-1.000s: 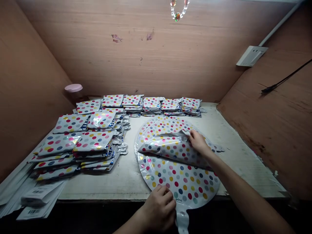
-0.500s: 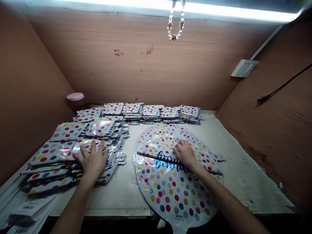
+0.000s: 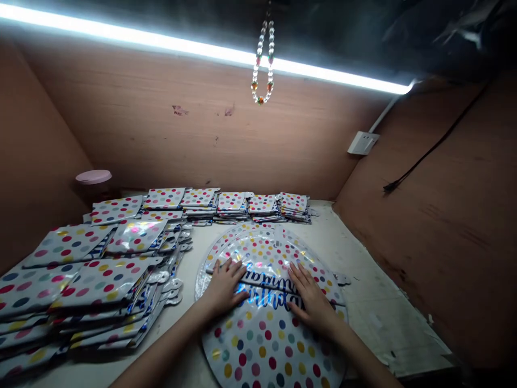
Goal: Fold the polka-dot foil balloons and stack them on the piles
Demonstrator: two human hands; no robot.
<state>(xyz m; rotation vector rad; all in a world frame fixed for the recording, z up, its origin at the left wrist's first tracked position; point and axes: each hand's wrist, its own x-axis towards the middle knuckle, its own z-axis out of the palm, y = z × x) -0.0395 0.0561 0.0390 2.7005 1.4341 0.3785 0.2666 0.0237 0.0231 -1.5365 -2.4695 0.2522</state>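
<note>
A round foil balloon [image 3: 266, 345], white with coloured dots and blue "Birthday" lettering, lies flat on top of a stack of like balloons on the table. My left hand [image 3: 224, 286] rests open on its left side, fingers spread across the foil. My right hand [image 3: 312, 299] lies open on its right side, palm down. The lettering shows between the two hands. Neither hand holds anything.
Piles of folded dotted balloons [image 3: 100, 280] fill the left of the table [image 3: 363, 302], and a row of smaller piles [image 3: 242, 205] runs along the back wall. A pink-lidded jar [image 3: 93, 180] stands at back left. Beads [image 3: 262, 70] hang overhead; a wall socket [image 3: 363, 143] is on the right.
My left hand left the folded pile at left and came onto the round balloon. My right hand slid slightly right. The view tilted upward, showing the light strip.
</note>
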